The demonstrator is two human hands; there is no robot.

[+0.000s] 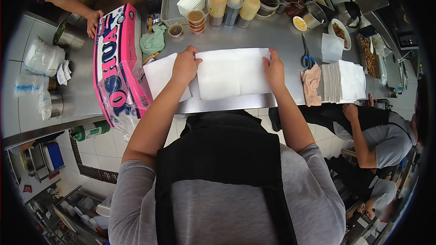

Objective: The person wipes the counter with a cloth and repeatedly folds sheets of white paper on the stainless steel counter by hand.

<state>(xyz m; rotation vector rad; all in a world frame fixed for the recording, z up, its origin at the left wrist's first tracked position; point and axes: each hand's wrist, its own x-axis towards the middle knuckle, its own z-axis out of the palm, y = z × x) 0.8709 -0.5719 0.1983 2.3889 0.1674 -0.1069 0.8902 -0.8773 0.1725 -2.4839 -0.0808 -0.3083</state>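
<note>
A white paper napkin (219, 75), partly unfolded with a crease down its middle, lies on the steel counter in front of me. My left hand (185, 66) pinches its upper left edge between thumb and fingers. At the upper right corner, my right hand (274, 71) grips the same napkin. Another white napkin stack (160, 76) rests under and beside my left wrist. To the left stands a pink JOSHUA package (119, 63) in clear plastic. Right of my right hand are a pile of folded napkins (343, 81), a crumpled tan cloth (311, 85) and blue-handled scissors (307, 59).
Squeeze bottles (234, 8), stacked sauce cups (196, 21) and white dishes (190, 2) stand along the back. A green cloth (153, 39) lies beside the package. Another person's hand (94, 22) touches the package's far side. Co-workers (363, 124) are at the right.
</note>
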